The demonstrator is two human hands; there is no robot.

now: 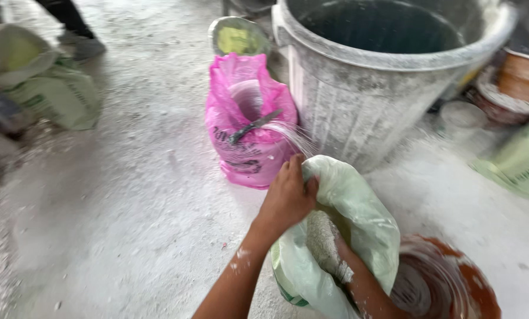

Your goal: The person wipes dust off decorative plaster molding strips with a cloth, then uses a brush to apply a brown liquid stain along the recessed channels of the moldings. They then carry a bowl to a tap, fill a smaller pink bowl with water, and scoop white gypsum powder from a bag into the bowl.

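Note:
A pale green plastic sack [359,207] stands open on the dusty floor in front of me. My left hand [288,198] grips its rim at the top left. My right hand [338,257] reaches down inside the sack, into grey-white powder; its fingers are hidden. Just beyond the sack stands a pink plastic bag [246,121] with a dark-handled tool [254,125] lying across its open mouth.
A large grey dusty bin [359,100] rises behind the sack. A rust-coloured round basin [447,286] lies at lower right. Green sacks [57,91] lie at far left, another green sack [521,162] at right, small tubs [462,118] near it. Another person's foot [81,44] is at top left.

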